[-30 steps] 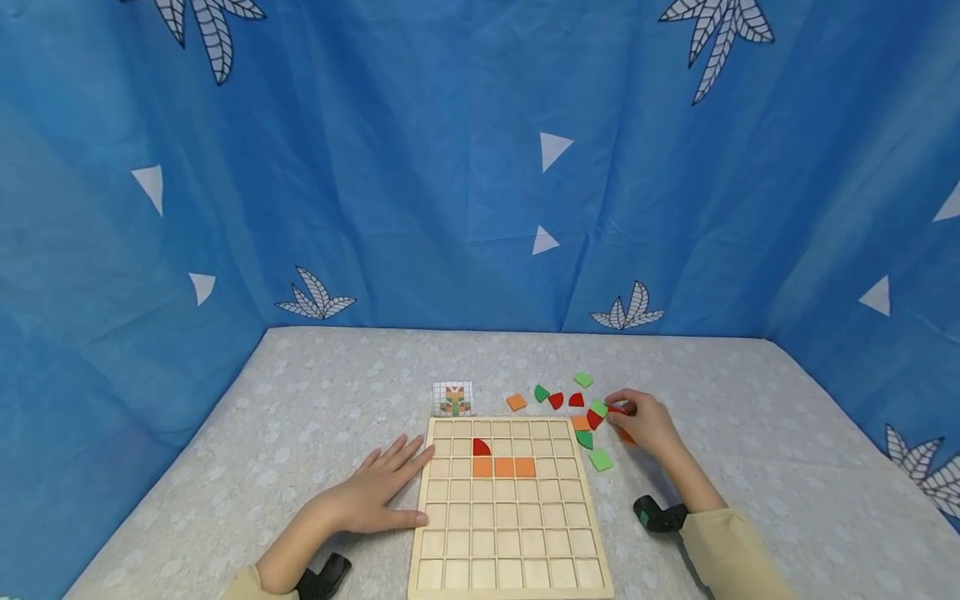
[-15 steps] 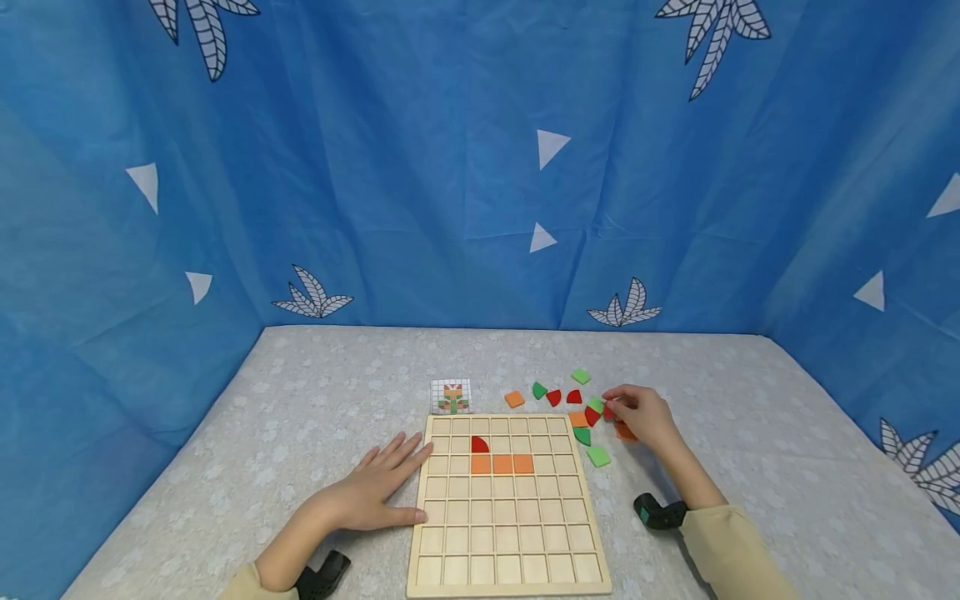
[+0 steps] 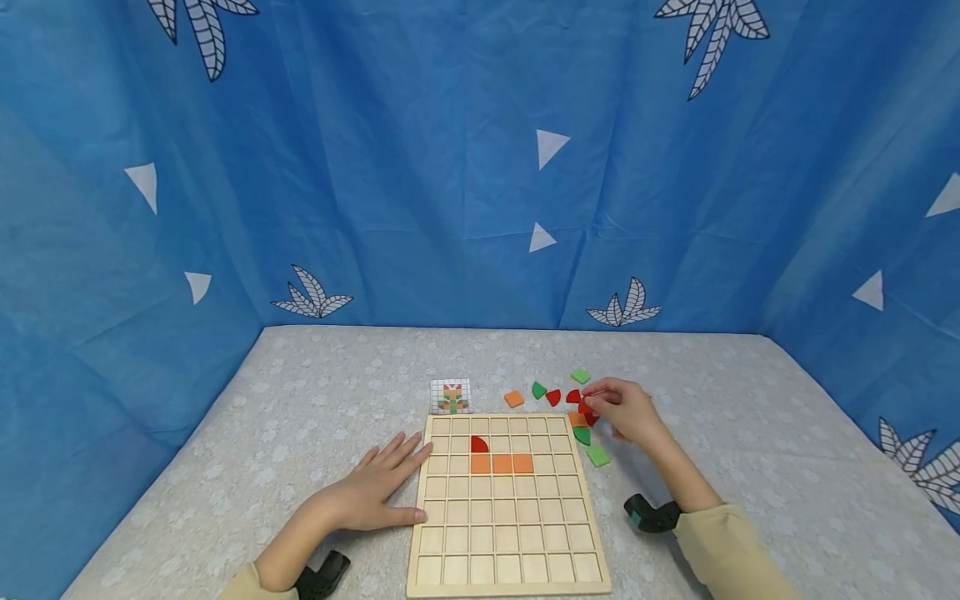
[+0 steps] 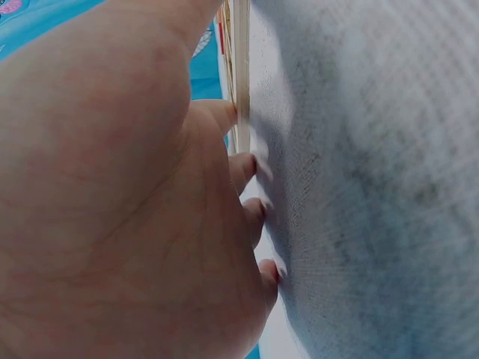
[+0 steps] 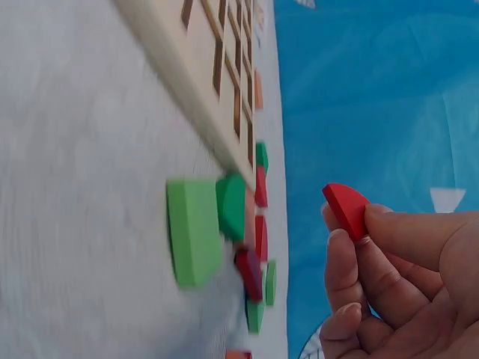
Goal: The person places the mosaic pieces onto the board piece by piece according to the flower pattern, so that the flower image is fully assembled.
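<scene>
The right hand (image 3: 626,410) pinches a red quarter-circle piece (image 5: 348,209), tilted, between thumb and finger, over loose pieces (image 3: 597,456) on the bench (image 3: 337,375), just off the far right corner of the gridded board (image 3: 510,592). The board thus lies to that hand's left. The left hand (image 3: 375,492), fingers spread wide, touches the board's left edge, well apart from the piece.

A: Head feed?
B: I look from above, forward-down, whole board (image 3: 505,514) framed.
A: Wrists?
B: Close on left hand (image 4: 131,198) and right hand (image 5: 404,288); I note both share board edge with head.
</scene>
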`<state>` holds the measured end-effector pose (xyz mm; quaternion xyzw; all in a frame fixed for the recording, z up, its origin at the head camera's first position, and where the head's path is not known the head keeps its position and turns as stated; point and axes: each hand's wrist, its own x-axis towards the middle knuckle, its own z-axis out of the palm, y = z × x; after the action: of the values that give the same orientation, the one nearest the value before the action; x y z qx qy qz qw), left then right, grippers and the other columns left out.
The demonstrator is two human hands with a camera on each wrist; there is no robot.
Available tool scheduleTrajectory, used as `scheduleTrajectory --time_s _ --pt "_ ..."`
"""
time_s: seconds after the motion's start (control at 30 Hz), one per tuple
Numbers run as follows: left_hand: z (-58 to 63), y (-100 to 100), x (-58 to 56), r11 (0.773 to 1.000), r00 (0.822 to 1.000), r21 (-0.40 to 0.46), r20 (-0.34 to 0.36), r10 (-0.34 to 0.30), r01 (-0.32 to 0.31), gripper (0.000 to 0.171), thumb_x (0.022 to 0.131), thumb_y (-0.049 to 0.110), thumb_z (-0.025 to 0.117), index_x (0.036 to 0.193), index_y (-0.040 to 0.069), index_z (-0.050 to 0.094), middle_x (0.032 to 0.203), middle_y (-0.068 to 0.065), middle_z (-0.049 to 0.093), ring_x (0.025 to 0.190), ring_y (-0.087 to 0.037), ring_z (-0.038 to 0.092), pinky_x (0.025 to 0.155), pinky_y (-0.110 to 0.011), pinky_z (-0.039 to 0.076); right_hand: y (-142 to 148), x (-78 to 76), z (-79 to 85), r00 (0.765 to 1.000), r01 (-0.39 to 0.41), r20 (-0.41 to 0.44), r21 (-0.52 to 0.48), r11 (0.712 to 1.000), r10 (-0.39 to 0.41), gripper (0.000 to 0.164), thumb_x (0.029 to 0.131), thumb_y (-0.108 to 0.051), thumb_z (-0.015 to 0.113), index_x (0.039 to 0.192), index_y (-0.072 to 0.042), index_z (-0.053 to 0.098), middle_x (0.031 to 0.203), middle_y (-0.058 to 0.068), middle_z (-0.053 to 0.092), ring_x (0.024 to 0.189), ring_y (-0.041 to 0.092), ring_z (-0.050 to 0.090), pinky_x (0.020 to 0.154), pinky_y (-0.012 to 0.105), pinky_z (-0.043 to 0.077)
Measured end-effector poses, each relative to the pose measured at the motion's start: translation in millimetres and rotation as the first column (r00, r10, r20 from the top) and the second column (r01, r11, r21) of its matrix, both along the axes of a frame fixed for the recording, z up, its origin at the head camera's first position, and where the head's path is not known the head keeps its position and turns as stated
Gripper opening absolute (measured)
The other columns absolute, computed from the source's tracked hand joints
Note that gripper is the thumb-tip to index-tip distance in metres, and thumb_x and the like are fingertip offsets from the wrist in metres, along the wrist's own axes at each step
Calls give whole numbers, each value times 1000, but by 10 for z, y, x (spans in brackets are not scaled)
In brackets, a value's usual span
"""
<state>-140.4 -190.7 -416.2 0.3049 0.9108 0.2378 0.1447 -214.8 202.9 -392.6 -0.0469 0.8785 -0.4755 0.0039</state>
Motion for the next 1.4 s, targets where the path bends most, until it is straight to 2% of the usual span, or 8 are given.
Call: scheduleTrajectory --time_s 0.13,0.2,0.3,0.57,0.73,0.9,1.1,1.4 --pt "-5 0 1 1000 1000 0 1 -1 1 88 85 60 56 150 12 22 154 -14 10 139 -36 3 103 -62 5 -117 39 19 998 -57 1 -66 996 58 16 92 -6 60 103 5 64 83 9 67 69 26 58 54 32 46" --pt "-5 -1 4 1000 1000 -1 3 0 0 88 85 60 56 151 12 21 154 -14 10 139 -36 2 103 -62 4 -170 49 13 996 -85 25 -124 989 89 16 92 -4 59 103 7 63 83 11 67 75 30 62 65 36 52" --pt "-1 1 4 1000 1000 4 5 -1 1 88 85 59 56 151 12 21 154 -15 10 138 -37 3 103 -62 4 -244 59 -12 991 -112 53 -167 980 123 15 92 -3 58 103 8 62 83 12 66 77 31 64 70 39 53" --pt "-3 -2 -2 1000 1000 7 8 2 -2 88 85 59 56 150 12 22 154 -14 9 139 -36 2 103 -62 3 -449 86 -103 970 -227 41 -189 956 238 14 91 1 59 102 9 62 79 11 64 75 32 64 68 36 54" --pt "-12 1 -8 1000 1000 12 10 2 -2 88 85 59 56 151 12 21 154 -14 9 139 -35 1 103 -62 3 -546 71 -152 968 -243 34 -93 966 247 8 89 -2 63 97 0 65 75 8 65 67 24 62 57 31 49" --pt "-20 -5 -4 1000 1000 5 6 5 -5 88 85 60 56 151 13 21 154 -14 9 139 -35 1 104 -61 3 -584 54 -190 960 -276 23 -66 959 278 4 88 -4 65 92 -3 65 72 7 65 61 21 56 51 28 42" --pt "-15 -5 -2 1000 1000 7 2 7 -7 88 85 60 56 151 13 22 154 -14 10 139 -35 2 104 -61 3 -616 44 -216 945 -323 33 -74 944 326 4 87 -5 67 89 -2 66 70 6 62 60 18 52 52 27 42" --pt "-14 -4 -3 1000 1000 14 6 -1 1 87 85 59 56 150 12 22 154 -15 10 139 -36 2 103 -62 3 -648 43 -233 941 -339 7 -5 941 339 7 85 -6 69 85 0 66 70 1 59 64 18 55 57 28 46"
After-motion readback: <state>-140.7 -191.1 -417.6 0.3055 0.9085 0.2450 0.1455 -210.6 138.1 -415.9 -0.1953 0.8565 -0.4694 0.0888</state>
